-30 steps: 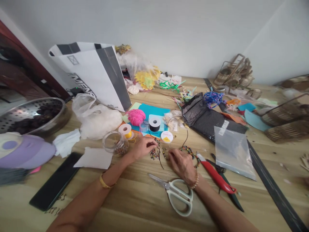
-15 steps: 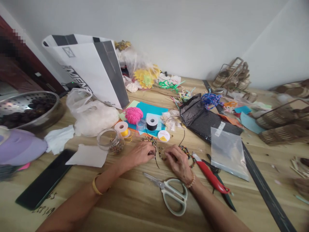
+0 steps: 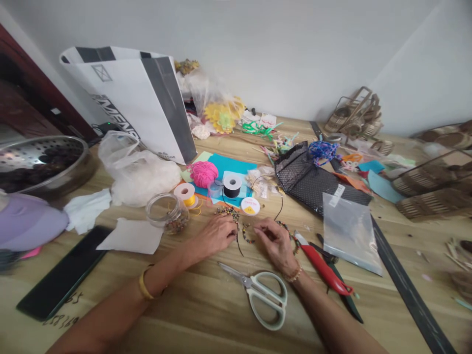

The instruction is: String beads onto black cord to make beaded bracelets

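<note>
My left hand (image 3: 220, 232) is closed, thumb and fingers pinched on a thin black cord (image 3: 239, 243) whose loose end hangs toward me. Just behind it lies a small heap of mixed beads (image 3: 229, 212). My right hand (image 3: 275, 241) also has its fingertips pressed together; whatever they hold is too small to make out. Between the two hands a short curved strand of colourful beads (image 3: 246, 235) rests on the wood. More strung beads (image 3: 296, 243) show beside the right hand, partly covered by it. Scissors (image 3: 258, 290) lie in front of both hands, blades pointing left.
Behind the hands are a black cord spool (image 3: 232, 186), a yellow spool (image 3: 186, 195), pink yarn (image 3: 204, 174) and an open bead jar (image 3: 167, 212). To the right lie a red-handled knife (image 3: 322, 265) and a clear plastic bag (image 3: 352, 233). A dark phone-like slab (image 3: 62, 275) lies left.
My right hand's fingertips have shifted slightly away from me and to the right, uncovering more of the short bead strand. My left hand stays on the cord, almost unmoved.
</note>
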`<state>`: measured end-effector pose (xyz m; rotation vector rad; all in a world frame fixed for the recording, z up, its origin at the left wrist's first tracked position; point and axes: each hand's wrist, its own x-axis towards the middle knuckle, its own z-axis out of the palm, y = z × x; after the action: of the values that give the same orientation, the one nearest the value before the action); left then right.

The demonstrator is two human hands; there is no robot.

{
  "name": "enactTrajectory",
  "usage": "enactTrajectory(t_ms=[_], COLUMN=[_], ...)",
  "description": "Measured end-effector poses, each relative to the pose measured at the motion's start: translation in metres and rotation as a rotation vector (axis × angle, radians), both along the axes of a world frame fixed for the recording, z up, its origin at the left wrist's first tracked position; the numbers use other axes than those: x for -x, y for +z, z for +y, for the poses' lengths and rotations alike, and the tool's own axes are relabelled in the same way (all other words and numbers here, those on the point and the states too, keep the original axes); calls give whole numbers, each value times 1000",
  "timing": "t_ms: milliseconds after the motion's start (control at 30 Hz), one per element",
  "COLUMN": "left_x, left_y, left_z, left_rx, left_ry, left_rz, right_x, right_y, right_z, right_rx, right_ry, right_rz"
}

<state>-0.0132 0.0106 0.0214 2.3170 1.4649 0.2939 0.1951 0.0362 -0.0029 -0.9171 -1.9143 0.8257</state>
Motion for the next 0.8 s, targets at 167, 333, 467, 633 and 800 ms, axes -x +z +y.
enactTrajectory(t_ms=[167, 333, 467, 633, 800], left_x=[-1, 0, -1, -6, -5], left_y=[0, 0, 2, 3, -1], left_z=[-1, 0, 2, 3, 5], left_rx=[1, -22, -52, 124, 345], left_ry=[0, -16, 58, 250, 337], left_rz=[21, -17, -157, -581, -865], right_x=[0, 0, 1, 2, 3], right_y=[-2, -4, -1, 5, 9], right_z=[1, 0, -1, -1, -4], right_rx=[-5, -1, 5, -29, -76], right_ry=[14, 33, 49, 70, 69], right_rz=[-13, -40, -42, -32, 7])
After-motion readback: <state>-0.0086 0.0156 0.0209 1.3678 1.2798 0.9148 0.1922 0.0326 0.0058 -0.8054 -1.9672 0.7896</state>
